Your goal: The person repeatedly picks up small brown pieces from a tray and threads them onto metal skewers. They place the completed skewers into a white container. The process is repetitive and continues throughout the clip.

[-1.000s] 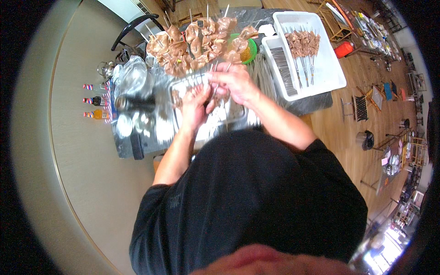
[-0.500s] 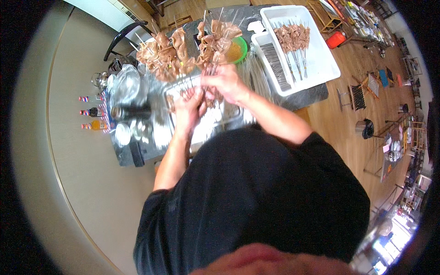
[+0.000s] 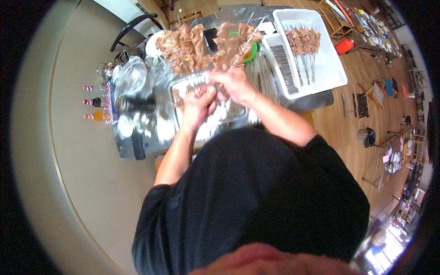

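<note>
My left hand (image 3: 200,104) is closed, with its thumb on top, around the lower ends of skewers. The fanned meat skewers (image 3: 183,48) above it carry brown, folded pieces of meat. My right hand (image 3: 234,83) sits close beside it, fingers wrapped round the lower ends of a second fan of meat skewers (image 3: 234,45) leaning to the right. Motion blurs both bunches, and the fingers hide most of the grip. Under my hands lies a metal tray (image 3: 236,112) with bits of brown meat at its left side.
A white tub (image 3: 330,68) at the right holds finished-looking skewers (image 3: 303,41) and a smaller box of bare metal skewers (image 3: 283,64). Behind the right bunch is a green bowl (image 3: 252,52). Loose skewers (image 3: 262,75), a plastic bag (image 3: 132,78) and bottles (image 3: 94,101) stand around.
The whole view has shifted slightly, moving the scene right and down. Both skewer bunches have swung somewhat to the right, and my hands stay closed on them.
</note>
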### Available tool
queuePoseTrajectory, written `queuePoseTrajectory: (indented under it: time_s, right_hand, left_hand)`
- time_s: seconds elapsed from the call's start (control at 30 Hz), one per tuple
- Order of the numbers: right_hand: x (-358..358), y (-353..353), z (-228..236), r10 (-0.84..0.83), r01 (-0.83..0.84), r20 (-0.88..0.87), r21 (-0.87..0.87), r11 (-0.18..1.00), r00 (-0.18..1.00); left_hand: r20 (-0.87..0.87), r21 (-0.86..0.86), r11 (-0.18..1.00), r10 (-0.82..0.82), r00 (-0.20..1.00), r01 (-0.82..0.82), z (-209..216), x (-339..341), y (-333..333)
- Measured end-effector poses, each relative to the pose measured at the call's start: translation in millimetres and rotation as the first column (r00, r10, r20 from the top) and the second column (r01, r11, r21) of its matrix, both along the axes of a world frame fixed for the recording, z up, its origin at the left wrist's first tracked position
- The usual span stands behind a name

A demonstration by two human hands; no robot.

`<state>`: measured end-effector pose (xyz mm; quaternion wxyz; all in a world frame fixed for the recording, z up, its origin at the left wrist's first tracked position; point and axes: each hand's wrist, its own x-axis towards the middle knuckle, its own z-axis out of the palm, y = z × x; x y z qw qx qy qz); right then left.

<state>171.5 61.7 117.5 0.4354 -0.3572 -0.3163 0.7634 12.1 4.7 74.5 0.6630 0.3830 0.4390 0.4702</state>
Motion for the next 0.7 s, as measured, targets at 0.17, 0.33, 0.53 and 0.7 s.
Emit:
queuePoseTrajectory:
  time_s: [0.17, 0.33, 0.53, 0.7]
  right_hand:
    - [-1, 5, -16, 0.045, -0.044, -0.088, 0.018, 0.999, 0.995]
    - [-1, 8, -21, 0.041, -0.046, -0.107, -0.043, 0.998, 0.993]
    - [3, 14, -24, 0.105, -0.113, -0.162, -0.042, 0.993, 0.981]
    - [0, 12, -8, 0.203, -0.205, -0.036, -0.066, 0.976, 0.978]
  left_hand:
    - [-0.037, -0.027, 0.999, -0.037, 0.999, 0.036, 0, -1, 1]
    - [-0.008, -0.075, 0.995, 0.059, 0.998, -0.059, 15, 13, 1]
    - [-0.03, -0.091, 0.996, 0.003, 1.0, -0.005, -8, 1, 6]
    - [-0.022, -0.111, 0.994, 0.018, 1.0, -0.021, -2, 9, 4]
